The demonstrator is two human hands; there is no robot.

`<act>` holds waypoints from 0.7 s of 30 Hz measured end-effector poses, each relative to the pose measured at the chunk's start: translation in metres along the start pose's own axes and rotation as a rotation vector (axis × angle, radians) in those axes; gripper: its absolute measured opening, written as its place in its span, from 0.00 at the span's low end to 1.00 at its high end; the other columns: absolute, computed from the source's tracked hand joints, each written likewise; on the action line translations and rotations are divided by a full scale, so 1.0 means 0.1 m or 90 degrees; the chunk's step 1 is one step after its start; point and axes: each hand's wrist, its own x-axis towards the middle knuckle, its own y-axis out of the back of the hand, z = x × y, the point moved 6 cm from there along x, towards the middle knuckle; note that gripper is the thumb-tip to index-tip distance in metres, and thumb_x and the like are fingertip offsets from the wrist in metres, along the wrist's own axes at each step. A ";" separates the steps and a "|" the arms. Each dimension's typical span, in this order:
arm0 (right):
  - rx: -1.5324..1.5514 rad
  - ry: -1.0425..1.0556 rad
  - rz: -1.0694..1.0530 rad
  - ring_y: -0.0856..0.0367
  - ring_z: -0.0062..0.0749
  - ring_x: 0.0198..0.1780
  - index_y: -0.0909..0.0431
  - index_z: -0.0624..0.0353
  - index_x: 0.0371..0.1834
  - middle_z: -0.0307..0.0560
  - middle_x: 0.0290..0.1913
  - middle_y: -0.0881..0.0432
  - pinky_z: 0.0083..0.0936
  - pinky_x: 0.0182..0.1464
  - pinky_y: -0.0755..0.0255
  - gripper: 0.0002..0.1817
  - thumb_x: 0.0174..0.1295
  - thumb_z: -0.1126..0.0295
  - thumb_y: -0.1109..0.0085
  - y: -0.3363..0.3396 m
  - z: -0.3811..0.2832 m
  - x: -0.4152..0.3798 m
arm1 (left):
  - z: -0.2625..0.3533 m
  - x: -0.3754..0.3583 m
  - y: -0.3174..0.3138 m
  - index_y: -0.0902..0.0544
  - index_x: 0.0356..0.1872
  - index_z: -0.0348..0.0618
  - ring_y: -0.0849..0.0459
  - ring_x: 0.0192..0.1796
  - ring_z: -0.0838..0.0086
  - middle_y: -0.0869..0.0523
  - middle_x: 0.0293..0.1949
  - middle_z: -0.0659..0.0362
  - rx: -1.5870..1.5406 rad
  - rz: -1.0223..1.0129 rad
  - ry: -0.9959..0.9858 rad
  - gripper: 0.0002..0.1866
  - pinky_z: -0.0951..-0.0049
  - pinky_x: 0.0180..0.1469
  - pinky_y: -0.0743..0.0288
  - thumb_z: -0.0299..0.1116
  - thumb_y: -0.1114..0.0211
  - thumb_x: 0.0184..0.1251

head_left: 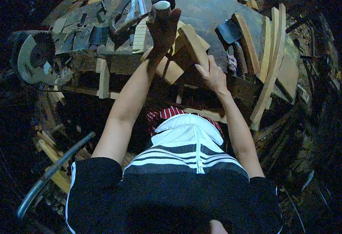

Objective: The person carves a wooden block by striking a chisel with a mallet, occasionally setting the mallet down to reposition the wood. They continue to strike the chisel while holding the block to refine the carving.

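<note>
Here we are at the bench (202, 15), left hand (163, 31) up at twelve o'clock, grip closed round a pale-ended tool (162, 5). Between twelve and one, there's our tilted wooden block (194, 45), its near end pinched in our right hand (216, 79), grip slightly parted. Curved wooden strips (275, 70) at two, curved pipe (54, 169) at eight!

Passage and obstacles
I count bench (198, 15) room between twelve and one; barriers: curved plate (229, 32), one; wooden strips (274, 72), two.
</note>
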 end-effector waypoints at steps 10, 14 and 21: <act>0.181 0.130 0.150 0.25 0.31 0.27 0.27 0.61 0.38 0.47 0.26 0.23 0.29 0.33 0.31 0.26 0.57 0.45 0.40 0.66 -0.36 0.16 | 0.28 0.03 0.31 0.27 0.22 0.42 0.26 0.21 0.64 0.27 0.17 0.57 -0.437 0.057 0.164 0.16 0.64 0.25 0.34 0.41 0.35 0.62; 0.378 0.216 0.169 0.19 0.42 0.34 0.26 0.61 0.47 0.55 0.36 0.19 0.34 0.36 0.25 0.22 0.55 0.60 0.36 1.57 -1.29 -0.07 | 0.31 -0.11 0.23 0.26 0.43 0.41 0.24 0.30 0.62 0.24 0.34 0.52 -0.251 -0.012 -0.014 0.16 0.64 0.27 0.33 0.37 0.36 0.59; -0.113 0.374 0.129 0.19 0.53 0.31 0.29 0.54 0.48 0.59 0.28 0.20 0.39 0.33 0.24 0.23 0.54 0.53 0.39 1.45 -1.72 -0.14 | 0.05 -0.65 -0.45 0.26 0.45 0.39 0.22 0.38 0.64 0.22 0.36 0.52 -0.871 0.055 0.307 0.18 0.63 0.38 0.29 0.38 0.34 0.58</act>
